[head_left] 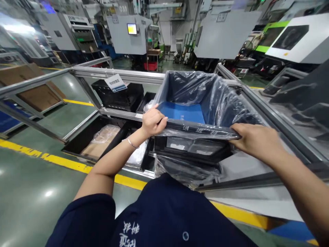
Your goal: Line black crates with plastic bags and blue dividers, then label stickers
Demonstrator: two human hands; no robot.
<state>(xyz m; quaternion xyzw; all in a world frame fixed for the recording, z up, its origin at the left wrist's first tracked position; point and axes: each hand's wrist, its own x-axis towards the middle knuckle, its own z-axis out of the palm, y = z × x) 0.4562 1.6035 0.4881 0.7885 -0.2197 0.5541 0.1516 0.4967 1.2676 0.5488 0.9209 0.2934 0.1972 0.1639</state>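
A dark plastic crate (199, 128) draped with a clear plastic liner (226, 99) sits on the metal rack in front of me. A blue sheet (180, 111) lies on its bottom. My left hand (154, 120) is closed over the near left corner of the crate's rim, fingers curled. At the near right corner my right hand (257, 139) grips the rim, thumb on top and fingers partly hidden beneath. The crate's near wall tilts toward me. Below it stands another black crate (192, 147) with plastic-wrapped contents.
An aluminium frame rack (133, 73) surrounds the crates, with a paper label (115, 83) hanging from it. Black bins (94, 137) stand lower left. A yellow floor line (64, 163) runs along the near side. Large machines (131, 34) stand behind; cardboard (38, 96) leans at left.
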